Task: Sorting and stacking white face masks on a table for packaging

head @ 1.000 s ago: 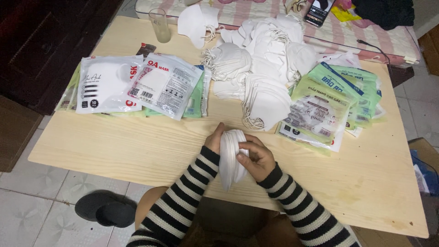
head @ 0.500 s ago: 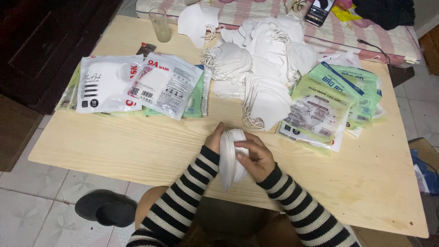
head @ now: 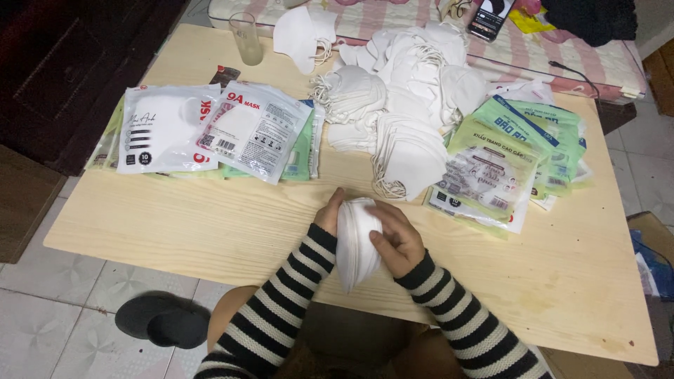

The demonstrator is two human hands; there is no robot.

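Dark slipper point(head: 163, 319) slightly farther left, nothing else.

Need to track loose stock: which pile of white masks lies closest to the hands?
The fanned pile of white masks just above the hands; the other piles lie farther back.

Both arms wear long knitted sleeves in black and white horizontal stripes, ribbed at the cuffs; each hand is bare.

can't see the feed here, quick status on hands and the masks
Both hands closed on stack of white masks: left hand, right hand, stack upright at near table edge. Loose mask pile just beyond. Nothing in the way.
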